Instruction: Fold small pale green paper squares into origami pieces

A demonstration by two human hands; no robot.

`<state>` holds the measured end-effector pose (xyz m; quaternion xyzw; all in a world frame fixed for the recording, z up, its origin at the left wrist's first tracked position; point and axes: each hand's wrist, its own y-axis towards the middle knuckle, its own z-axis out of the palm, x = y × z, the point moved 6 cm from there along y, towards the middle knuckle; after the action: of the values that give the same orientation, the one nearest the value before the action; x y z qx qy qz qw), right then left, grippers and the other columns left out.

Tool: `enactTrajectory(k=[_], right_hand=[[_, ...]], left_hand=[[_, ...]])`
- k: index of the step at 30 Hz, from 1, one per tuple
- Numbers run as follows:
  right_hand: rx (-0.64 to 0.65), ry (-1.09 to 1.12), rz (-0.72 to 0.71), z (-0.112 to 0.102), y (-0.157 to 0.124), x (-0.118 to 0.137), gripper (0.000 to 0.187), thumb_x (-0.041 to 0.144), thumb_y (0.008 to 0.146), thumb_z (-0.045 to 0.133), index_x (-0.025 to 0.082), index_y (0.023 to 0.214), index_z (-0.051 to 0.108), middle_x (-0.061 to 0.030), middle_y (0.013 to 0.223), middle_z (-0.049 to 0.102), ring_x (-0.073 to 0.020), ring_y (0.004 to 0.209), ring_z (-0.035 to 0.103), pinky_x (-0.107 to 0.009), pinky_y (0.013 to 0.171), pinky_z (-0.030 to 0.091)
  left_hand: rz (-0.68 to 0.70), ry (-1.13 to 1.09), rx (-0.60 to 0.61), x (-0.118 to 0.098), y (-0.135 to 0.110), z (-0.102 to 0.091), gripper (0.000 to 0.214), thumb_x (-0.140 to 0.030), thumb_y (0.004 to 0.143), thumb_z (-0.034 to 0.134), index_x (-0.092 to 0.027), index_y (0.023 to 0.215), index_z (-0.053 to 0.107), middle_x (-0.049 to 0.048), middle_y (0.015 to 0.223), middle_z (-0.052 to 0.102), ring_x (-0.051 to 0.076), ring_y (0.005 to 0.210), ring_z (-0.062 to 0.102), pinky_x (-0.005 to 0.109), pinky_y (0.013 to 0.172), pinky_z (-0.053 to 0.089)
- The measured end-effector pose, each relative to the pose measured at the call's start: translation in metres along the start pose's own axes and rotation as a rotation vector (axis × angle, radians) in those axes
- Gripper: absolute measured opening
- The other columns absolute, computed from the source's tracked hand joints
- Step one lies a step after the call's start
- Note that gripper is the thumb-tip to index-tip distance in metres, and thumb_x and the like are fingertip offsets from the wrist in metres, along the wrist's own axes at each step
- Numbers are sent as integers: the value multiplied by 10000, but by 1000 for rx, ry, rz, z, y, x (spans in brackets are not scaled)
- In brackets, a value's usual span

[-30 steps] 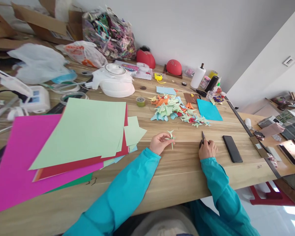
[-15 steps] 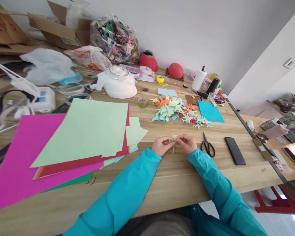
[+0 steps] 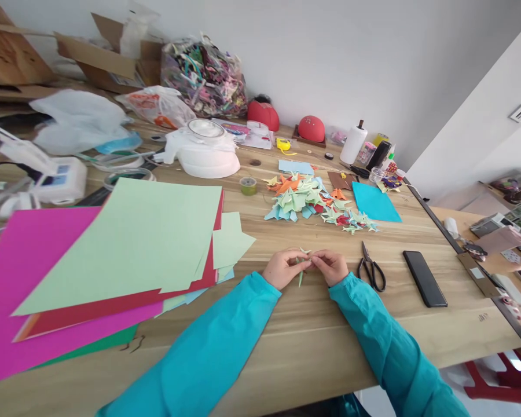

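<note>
Between my two hands is a small light-green folded-paper piece (image 3: 300, 279), with narrow points that stick out above and below the fingers. My left hand (image 3: 284, 269) pinches it from the left. The fingertips of my right hand (image 3: 331, 266) are pressed together on its right side, close against the left fingertips. Fingers cover much of the paper. Beyond the hands lies a heap of folded paper cranes (image 3: 297, 198) in green, orange, blue and red. Black-handled scissors (image 3: 371, 271) rest to the right of my right hand.
Large coloured paper sheets (image 3: 125, 231) are stacked at left, with small green squares (image 3: 228, 246) beside them. A black phone (image 3: 424, 279) lies right of the scissors. Tape (image 3: 248, 186), a blue sheet (image 3: 377, 201) and a white bottle (image 3: 353, 143) stand or lie farther back.
My hands have drawn closer together, the right fingertips now meeting the left at the paper. The folded piece is tilted and more covered. The whole view has shifted slightly.
</note>
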<state>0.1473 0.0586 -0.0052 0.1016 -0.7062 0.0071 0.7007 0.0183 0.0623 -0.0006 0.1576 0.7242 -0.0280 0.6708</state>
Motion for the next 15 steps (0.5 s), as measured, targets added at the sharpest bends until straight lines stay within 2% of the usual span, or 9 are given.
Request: enactTrajectory(k=[6,12,15], right_hand=[[-67,-34,-3,-1,-2,0,263,436,656,647,180,710,641,-14,615,661,-140,563,621,-289,596,545],[-35,-50,30,3,-4,2,279,447,647,648,174,704,634,-24,624,661,-143,560,621,-287,586,547],[-31,-30,26,4,-5,5,272,436,660,640,173,731,629,-35,691,668,-140,586,627,-288,609,549]], left_hand=[[-114,-203,14,3,-1,3,242,-348,608,676,-134,720,652,69,899,602,155,666,603,308,592,549],[-87,-174,23,-2,-4,4,209,-347,660,621,-139,668,600,62,882,590,144,655,588,262,530,533],[-60,-109,52,-8,-5,5,188,-325,706,567,-143,658,568,43,812,556,110,555,554,246,493,504]])
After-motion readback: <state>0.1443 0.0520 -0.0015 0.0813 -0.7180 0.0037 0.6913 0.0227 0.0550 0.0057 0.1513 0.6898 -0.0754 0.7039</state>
